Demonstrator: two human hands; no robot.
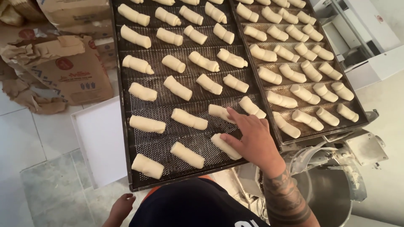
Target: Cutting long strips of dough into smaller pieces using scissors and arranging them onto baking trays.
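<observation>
Right hand (252, 136) on dough roll (225, 146), perforated tray (160, 110), left hand (122, 207) hanging free

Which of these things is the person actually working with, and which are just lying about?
In use:
- right hand on a dough roll
- left perforated tray with rows of rolls
- right tray, also filled

Lying about:
- torn paper sacks on the floor
- white flat tray
- metal mixer bowl
- left hand, idle, low beside the body

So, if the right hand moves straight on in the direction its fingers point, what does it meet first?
The right hand points up-left along the perforated tray. Its index fingertip already touches a dough roll, so that comes first.
</observation>
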